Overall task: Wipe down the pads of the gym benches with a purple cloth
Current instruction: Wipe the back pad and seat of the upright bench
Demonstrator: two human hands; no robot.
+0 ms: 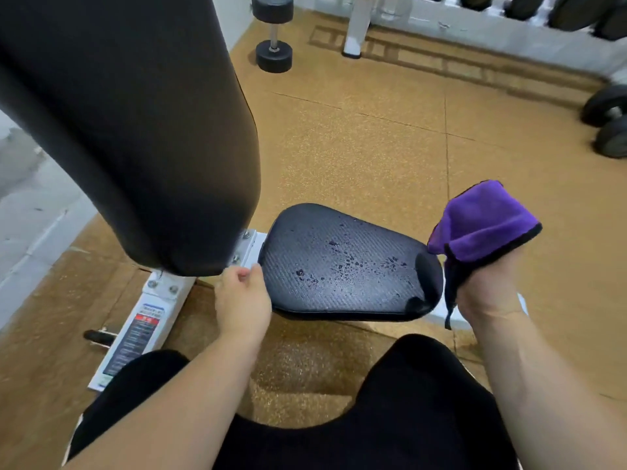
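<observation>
A black seat pad [346,262] of a gym bench lies in front of me, its textured top dotted with water droplets. The bench's long dark back pad [135,130] rises steeply at the upper left. My left hand [242,300] holds the seat pad's near left edge, fingers curled at the rim. My right hand [488,286] grips a bunched purple cloth [481,225] with black trim, held in the air just right of the seat pad and not touching it.
The bench's white frame [149,310] with a warning label runs to the lower left. A dumbbell [273,32] stands on the tan rubber floor behind, more dumbbells [607,127] lie at the right, and a white rack [475,25] spans the back. My black-clad knees fill the bottom.
</observation>
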